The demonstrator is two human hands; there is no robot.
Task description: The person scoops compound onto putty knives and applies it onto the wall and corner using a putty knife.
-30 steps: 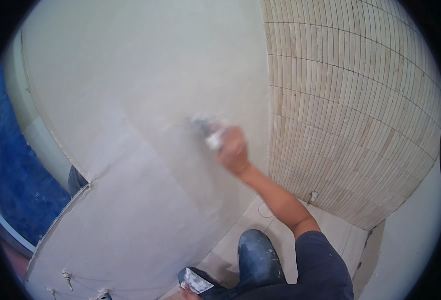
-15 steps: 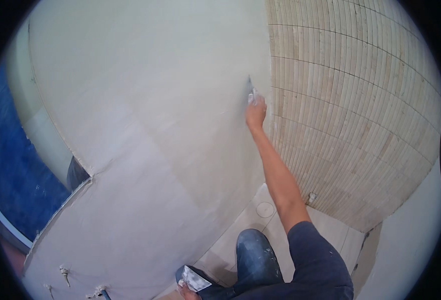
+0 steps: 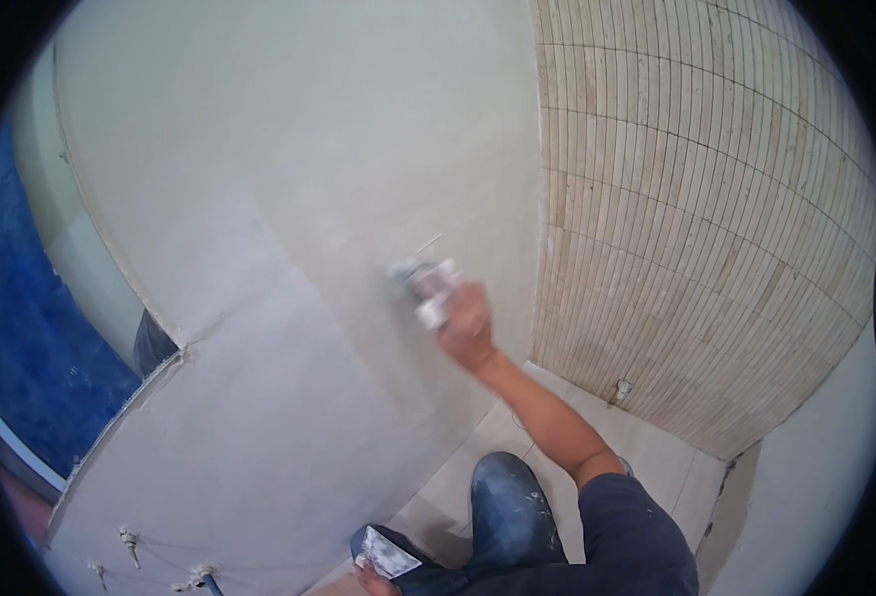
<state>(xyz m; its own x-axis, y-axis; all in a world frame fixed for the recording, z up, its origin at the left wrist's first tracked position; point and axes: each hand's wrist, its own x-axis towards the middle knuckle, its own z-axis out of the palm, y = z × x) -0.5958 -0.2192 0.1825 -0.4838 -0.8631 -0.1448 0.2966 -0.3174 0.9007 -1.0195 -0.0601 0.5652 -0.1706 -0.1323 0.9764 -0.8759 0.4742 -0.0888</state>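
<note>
My right hand (image 3: 468, 323) is closed round a putty knife (image 3: 426, 288) smeared with white filler, its blade blurred by motion. The tool is at the smooth plastered wall (image 3: 259, 129), below a short raised streak of filler (image 3: 427, 242). Down by my thigh, my left hand (image 3: 373, 578) grips a second, wide-bladed putty knife (image 3: 389, 554) with white filler on its blade. The handle of that one is mostly hidden.
To the right, a wall of narrow beige ribbed tiles (image 3: 676, 189) meets the plaster at a corner. Pipe stubs (image 3: 130, 544) stick out at lower left. Beyond the wall's broken edge (image 3: 120, 422) is a blue surface (image 3: 46, 338). Pale tiles (image 3: 657, 437) cover the floor.
My right hand has swept the putty knife down and left, away from the corner. A streak of filler now shows above it. My left hand has stayed nearly still.
</note>
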